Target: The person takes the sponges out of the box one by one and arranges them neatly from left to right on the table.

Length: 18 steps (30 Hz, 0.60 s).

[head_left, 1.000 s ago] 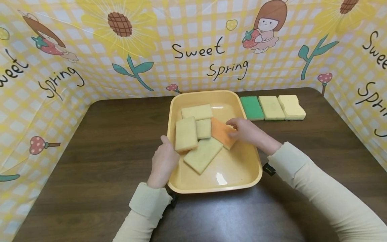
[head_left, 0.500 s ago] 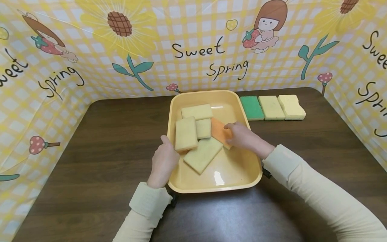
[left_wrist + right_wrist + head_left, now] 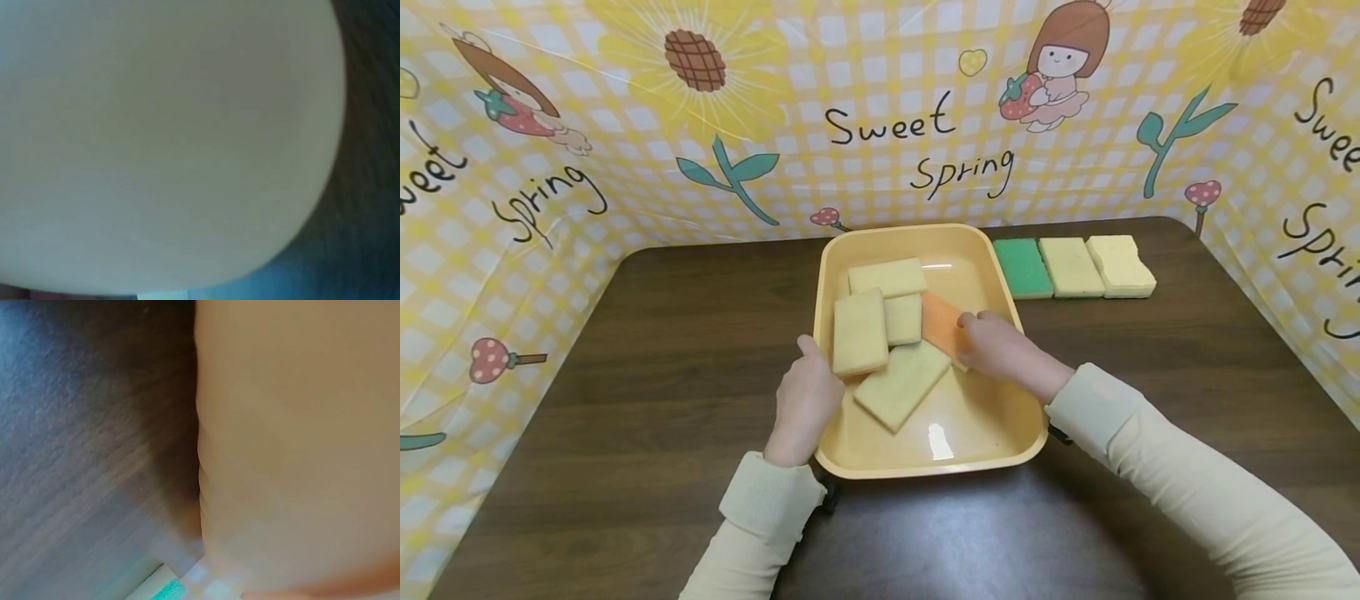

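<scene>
In the head view, my right hand [image 3: 997, 344] reaches over the tub's right rim and pinches an orange-faced sponge [image 3: 940, 321] at its right edge. That sponge lies flat inside the yellow plastic tub [image 3: 992, 442], and its right end is hidden under my fingers. At the tub's left side, my left hand [image 3: 807, 404] grips the rim with the thumb pointing up along it; its other fingers are hidden. Several pale yellow sponges, including one lying aslant [image 3: 901, 387] and one on top at the left [image 3: 860, 332], overlap left of the orange one.
Right of the tub, a green-faced sponge [image 3: 1023, 268], a pale yellow sponge [image 3: 1071, 267] and a notched cream sponge [image 3: 1122, 266] stand in a row on the dark wooden table [image 3: 662, 350]. A printed checked cloth [image 3: 880, 67] hangs behind. Pale surfaces fill most of both wrist views.
My right hand has moved left and a little down onto the orange sponge, and its fingers have closed on the edge. The left hand and the other sponges have stayed in place.
</scene>
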Each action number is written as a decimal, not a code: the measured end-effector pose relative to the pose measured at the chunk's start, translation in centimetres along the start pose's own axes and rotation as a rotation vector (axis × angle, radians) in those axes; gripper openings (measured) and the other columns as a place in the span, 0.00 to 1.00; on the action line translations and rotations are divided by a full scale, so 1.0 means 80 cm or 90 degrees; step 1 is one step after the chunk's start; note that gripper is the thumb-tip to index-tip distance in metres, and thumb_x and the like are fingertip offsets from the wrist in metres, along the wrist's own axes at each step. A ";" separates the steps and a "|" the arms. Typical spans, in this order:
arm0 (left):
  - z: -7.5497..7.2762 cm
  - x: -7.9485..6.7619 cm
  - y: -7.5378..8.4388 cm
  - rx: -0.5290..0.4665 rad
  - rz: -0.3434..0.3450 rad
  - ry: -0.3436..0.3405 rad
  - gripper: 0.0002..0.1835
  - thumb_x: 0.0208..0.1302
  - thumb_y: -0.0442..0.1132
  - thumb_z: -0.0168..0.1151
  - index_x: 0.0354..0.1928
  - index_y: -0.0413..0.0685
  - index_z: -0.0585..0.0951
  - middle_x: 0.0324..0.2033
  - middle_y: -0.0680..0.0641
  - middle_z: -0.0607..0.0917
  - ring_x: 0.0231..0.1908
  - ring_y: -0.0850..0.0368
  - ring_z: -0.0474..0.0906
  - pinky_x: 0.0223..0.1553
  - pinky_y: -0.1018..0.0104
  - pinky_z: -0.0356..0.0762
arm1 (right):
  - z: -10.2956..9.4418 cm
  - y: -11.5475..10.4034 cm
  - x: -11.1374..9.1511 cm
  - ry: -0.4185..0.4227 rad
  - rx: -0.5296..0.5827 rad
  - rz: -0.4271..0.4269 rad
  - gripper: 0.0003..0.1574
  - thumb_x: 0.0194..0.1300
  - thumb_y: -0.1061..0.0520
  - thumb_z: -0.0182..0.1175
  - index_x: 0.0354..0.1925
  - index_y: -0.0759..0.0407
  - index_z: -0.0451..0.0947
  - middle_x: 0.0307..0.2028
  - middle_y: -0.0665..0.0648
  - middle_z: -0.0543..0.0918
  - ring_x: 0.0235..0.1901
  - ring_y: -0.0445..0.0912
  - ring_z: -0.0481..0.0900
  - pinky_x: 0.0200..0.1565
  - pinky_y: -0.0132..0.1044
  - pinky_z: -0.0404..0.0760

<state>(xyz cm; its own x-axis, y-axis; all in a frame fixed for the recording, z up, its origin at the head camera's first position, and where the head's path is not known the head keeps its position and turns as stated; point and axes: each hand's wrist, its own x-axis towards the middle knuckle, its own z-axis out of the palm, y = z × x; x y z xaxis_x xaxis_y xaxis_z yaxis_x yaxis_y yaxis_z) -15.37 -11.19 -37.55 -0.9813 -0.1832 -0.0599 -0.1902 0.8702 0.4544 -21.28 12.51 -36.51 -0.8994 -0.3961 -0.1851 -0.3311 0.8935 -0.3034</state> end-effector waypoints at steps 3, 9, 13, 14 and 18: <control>0.000 0.000 0.000 -0.001 0.000 -0.001 0.16 0.58 0.29 0.49 0.47 0.32 0.60 0.23 0.34 0.80 0.20 0.43 0.77 0.18 0.56 0.68 | 0.002 -0.001 0.000 0.005 -0.013 0.004 0.29 0.60 0.57 0.59 0.55 0.73 0.67 0.45 0.71 0.77 0.37 0.54 0.76 0.41 0.44 0.76; 0.001 0.000 -0.001 -0.005 0.001 -0.003 0.15 0.58 0.29 0.48 0.47 0.32 0.60 0.23 0.34 0.79 0.20 0.43 0.77 0.17 0.57 0.68 | 0.003 -0.001 -0.002 0.012 0.028 0.028 0.34 0.59 0.55 0.64 0.56 0.72 0.64 0.47 0.72 0.71 0.35 0.53 0.75 0.40 0.45 0.77; 0.002 0.000 -0.001 -0.006 0.000 0.000 0.16 0.58 0.29 0.50 0.47 0.33 0.60 0.25 0.33 0.80 0.22 0.41 0.78 0.19 0.54 0.70 | 0.004 0.000 -0.002 0.029 0.066 0.032 0.36 0.57 0.55 0.66 0.56 0.70 0.62 0.48 0.71 0.68 0.31 0.52 0.74 0.37 0.44 0.77; 0.002 0.000 -0.001 -0.006 0.000 0.002 0.17 0.57 0.29 0.51 0.47 0.33 0.60 0.25 0.33 0.80 0.22 0.41 0.78 0.19 0.54 0.70 | 0.004 0.000 -0.002 0.033 0.074 0.031 0.36 0.56 0.55 0.66 0.56 0.69 0.61 0.48 0.71 0.67 0.31 0.52 0.74 0.37 0.43 0.76; 0.001 0.000 -0.001 -0.005 0.001 0.007 0.17 0.57 0.29 0.53 0.47 0.33 0.61 0.26 0.32 0.81 0.23 0.40 0.79 0.20 0.53 0.71 | 0.003 0.000 -0.002 0.038 0.087 0.030 0.39 0.56 0.55 0.67 0.58 0.68 0.60 0.49 0.71 0.66 0.30 0.51 0.74 0.36 0.42 0.75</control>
<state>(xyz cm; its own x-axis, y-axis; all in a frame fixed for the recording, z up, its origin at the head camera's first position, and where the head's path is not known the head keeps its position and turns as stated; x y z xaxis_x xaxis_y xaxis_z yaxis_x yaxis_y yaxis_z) -15.38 -11.22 -37.66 -0.9810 -0.1877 -0.0493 -0.1890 0.8665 0.4620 -21.08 12.49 -36.69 -0.9295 -0.3378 -0.1480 -0.2499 0.8719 -0.4210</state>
